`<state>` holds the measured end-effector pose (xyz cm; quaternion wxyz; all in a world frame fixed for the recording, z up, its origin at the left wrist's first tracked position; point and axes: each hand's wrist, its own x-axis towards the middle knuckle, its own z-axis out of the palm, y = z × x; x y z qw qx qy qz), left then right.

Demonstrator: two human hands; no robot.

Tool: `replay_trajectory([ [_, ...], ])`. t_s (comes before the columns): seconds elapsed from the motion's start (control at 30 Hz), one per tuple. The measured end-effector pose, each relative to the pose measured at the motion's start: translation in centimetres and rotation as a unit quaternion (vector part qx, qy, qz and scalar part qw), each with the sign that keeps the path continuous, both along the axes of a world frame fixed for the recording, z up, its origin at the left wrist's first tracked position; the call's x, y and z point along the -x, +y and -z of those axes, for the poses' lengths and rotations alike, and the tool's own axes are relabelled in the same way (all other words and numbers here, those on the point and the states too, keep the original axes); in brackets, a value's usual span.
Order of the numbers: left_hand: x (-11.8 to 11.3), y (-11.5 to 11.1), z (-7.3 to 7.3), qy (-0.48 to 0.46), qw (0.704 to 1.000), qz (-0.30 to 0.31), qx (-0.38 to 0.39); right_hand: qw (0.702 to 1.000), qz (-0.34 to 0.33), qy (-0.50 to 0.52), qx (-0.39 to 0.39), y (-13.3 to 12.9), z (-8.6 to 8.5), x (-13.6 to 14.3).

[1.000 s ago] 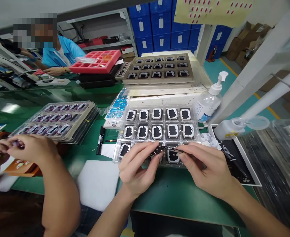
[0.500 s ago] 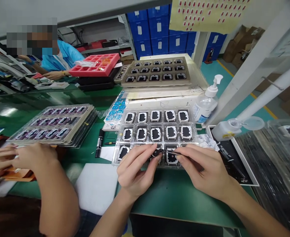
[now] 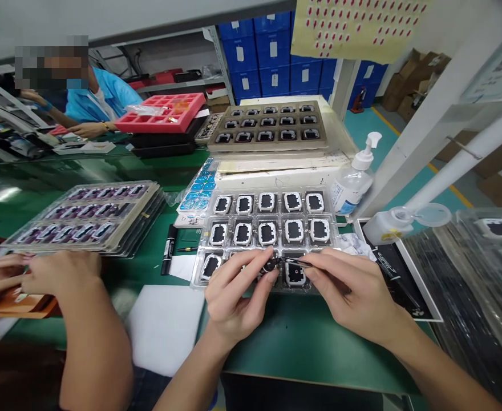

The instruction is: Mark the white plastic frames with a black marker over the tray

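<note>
Clear tray: three rows of white-framed pieces
Right hand: by tray's front right, pinching thin tool
Left hand: by tray's front, pinching dark part
Thin tool: over tray, tip at dark part
Dark part: over tray's front row

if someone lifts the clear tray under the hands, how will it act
The clear tray looks like thin moulded plastic, so it may flex if lifted by one edge. The white-rimmed parts sit in separate pockets, so they would probably stay put if level but could spill if tipped. Its shiny plastic might slide easily across the smooth green table.
</note>
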<state>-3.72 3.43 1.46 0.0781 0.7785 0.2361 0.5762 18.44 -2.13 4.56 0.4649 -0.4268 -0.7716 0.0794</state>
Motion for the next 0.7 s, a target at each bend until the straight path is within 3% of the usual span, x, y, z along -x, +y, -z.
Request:
replay_trajectory([
  [0.7, 0.32, 0.11, -0.11, 0.039, 0.998, 0.045, 0.027, 1.000, -0.004, -0.008, 0.005, -0.04, 0.16, -0.04],
])
